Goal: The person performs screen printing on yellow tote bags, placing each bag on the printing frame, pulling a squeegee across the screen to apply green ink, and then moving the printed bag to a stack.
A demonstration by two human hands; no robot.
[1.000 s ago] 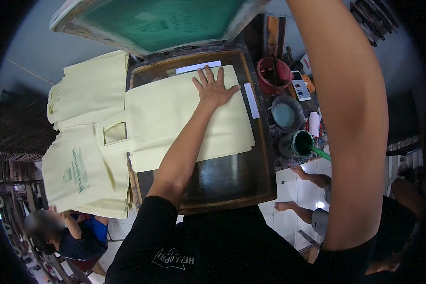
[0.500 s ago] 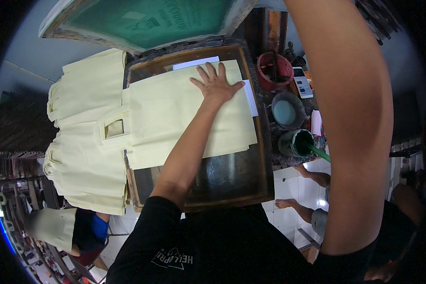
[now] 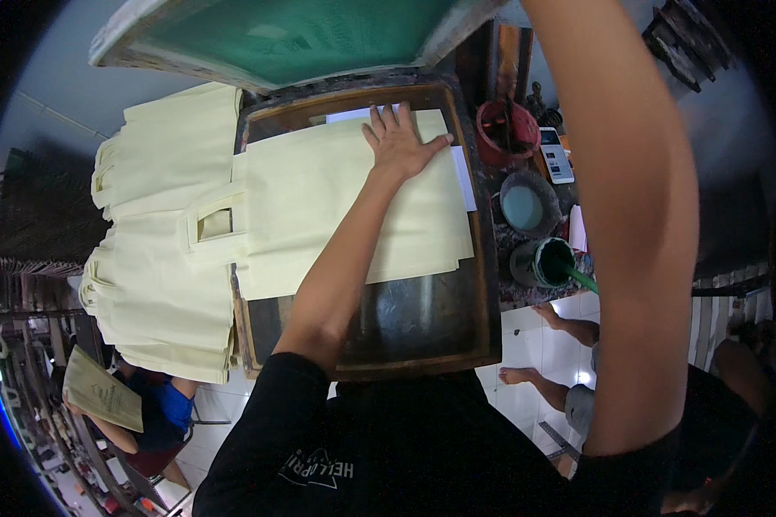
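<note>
My left hand (image 3: 399, 153) lies flat with outstretched fingers on a cream fabric bag (image 3: 310, 207), near its far right corner. The bag is spread over a dark glass-topped board (image 3: 422, 314) with a wooden rim, its handle (image 3: 211, 226) pointing left. White strips (image 3: 464, 178) border its right and far edges. My right arm (image 3: 634, 215) reaches up past the top edge of the picture, so the right hand is out of sight. Tilted up beyond the board is a printing screen (image 3: 293, 39) with green mesh.
Stacked cream bags (image 3: 159, 276) lie left of the board. At right stand a red bucket (image 3: 505, 133), a bowl of bluish liquid (image 3: 523, 207), a green paint tub (image 3: 543, 261) and a phone (image 3: 556, 155). A seated person (image 3: 159, 401) holds a printed bag; another person's legs (image 3: 547, 388) show lower right.
My left hand's fingers have drawn a little closer together on the bag. The view has shifted slightly. The seated person at lower left now holds a bag with its printed side showing.
</note>
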